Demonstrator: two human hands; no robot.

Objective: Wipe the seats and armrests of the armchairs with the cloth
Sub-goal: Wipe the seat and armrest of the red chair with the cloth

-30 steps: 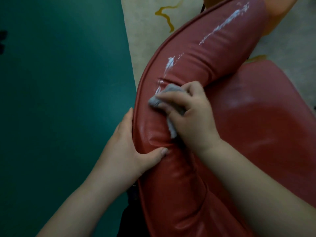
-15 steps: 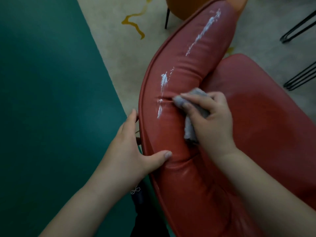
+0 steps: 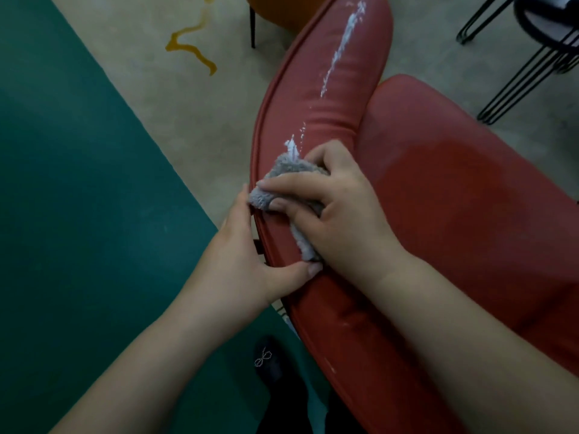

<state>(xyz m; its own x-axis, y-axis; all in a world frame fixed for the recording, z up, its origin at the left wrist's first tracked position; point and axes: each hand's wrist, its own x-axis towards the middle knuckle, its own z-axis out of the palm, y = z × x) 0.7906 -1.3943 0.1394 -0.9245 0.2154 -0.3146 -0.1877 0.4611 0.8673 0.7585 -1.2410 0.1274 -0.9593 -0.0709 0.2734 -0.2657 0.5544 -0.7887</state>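
A red leather armchair fills the right side, with its curved armrest running from top centre down to the bottom and its seat to the right. White streaks run along the armrest's top. My right hand presses a bunched grey cloth onto the armrest, just below the lowest white smear. My left hand grips the armrest's outer edge, thumb on top beside the cloth's lower end.
Teal flooring lies to the left, beige flooring with a yellow squiggle beyond. An orange chair stands at top centre. Black hairpin legs of other furniture are at top right. A dark shoe shows below.
The cloth has swept left across the armrest toward its outer edge, clearing the lower white smear. The view has pulled back, showing more floor and the hairpin legs.
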